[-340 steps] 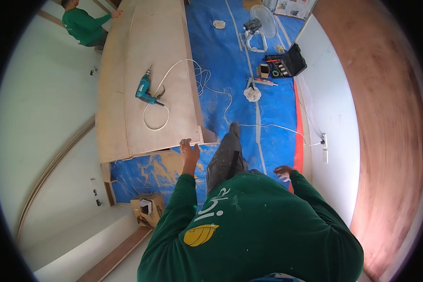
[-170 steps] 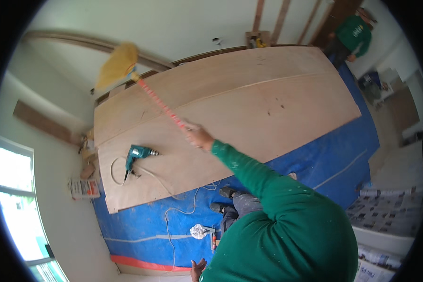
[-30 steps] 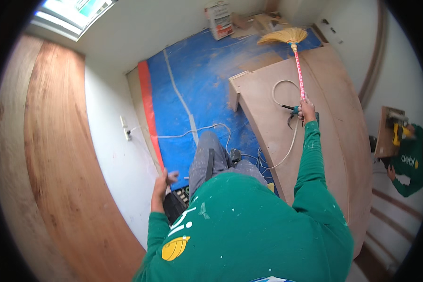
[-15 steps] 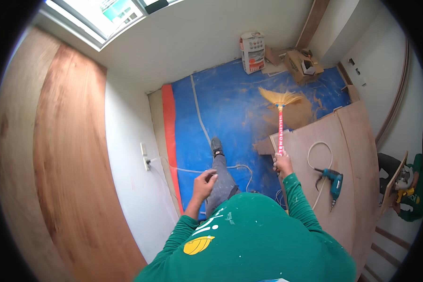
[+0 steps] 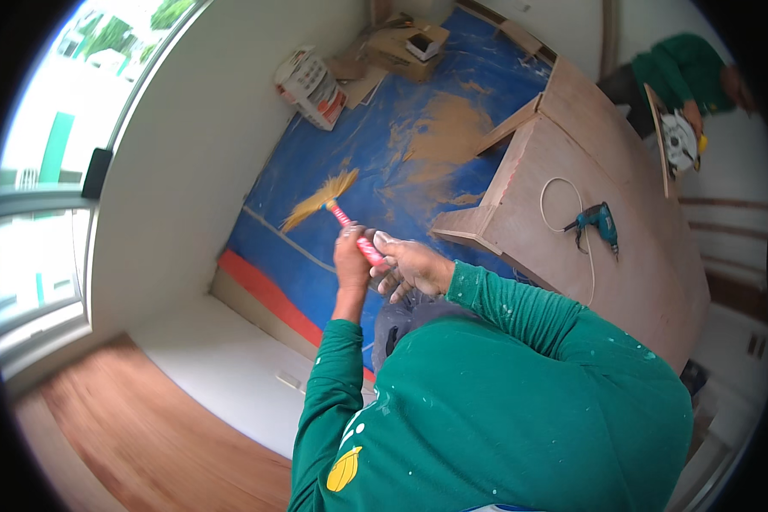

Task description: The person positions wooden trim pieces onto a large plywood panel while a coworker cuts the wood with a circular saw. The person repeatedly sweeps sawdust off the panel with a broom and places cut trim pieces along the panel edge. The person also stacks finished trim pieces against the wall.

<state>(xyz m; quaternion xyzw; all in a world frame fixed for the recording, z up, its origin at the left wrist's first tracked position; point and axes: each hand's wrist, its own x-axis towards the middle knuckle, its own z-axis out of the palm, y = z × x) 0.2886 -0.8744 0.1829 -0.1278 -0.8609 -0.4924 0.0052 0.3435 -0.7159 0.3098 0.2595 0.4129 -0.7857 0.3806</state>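
Blue floor tarp (image 5: pixel 333 162) with a sawdust patch (image 5: pixel 452 128); plywood sheet (image 5: pixel 623 213) at my right bearing a teal power drill (image 5: pixel 600 224). My left hand (image 5: pixel 351 253) has its grip wrapped around the pink handle of a straw broom (image 5: pixel 320 198) raised over the tarp; my right hand (image 5: pixel 411 264), fingers spread, touches the handle's end.
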